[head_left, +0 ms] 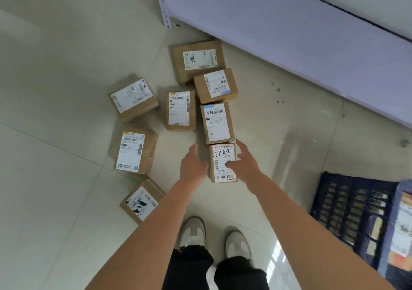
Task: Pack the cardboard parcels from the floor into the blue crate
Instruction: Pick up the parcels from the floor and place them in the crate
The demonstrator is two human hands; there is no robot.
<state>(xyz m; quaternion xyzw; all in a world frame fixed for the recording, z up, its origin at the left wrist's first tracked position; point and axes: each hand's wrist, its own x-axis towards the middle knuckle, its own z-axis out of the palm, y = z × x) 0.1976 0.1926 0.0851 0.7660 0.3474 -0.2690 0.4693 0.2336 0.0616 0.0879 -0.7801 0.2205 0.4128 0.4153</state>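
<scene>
Several brown cardboard parcels with white labels lie scattered on the pale tiled floor. The nearest parcel (pixel 223 156), marked with a handwritten number, stands just in front of my feet. My left hand (pixel 192 162) presses against its left side. My right hand (pixel 244 164) is on its right side, thumb resting on the label and fingers spread over the edge. The parcel rests on the floor between both hands. The blue crate (pixel 347 211) with slatted walls stands on the floor at the lower right, and a labelled parcel (pixel 402 227) lies inside it.
Another parcel (pixel 217 122) touches the far end of the held one, with more behind it (pixel 215 86) and to the left (pixel 133 150). A white metal shelf unit (pixel 289 33) fills the upper right. My shoes (pixel 191 231) stand below the hands.
</scene>
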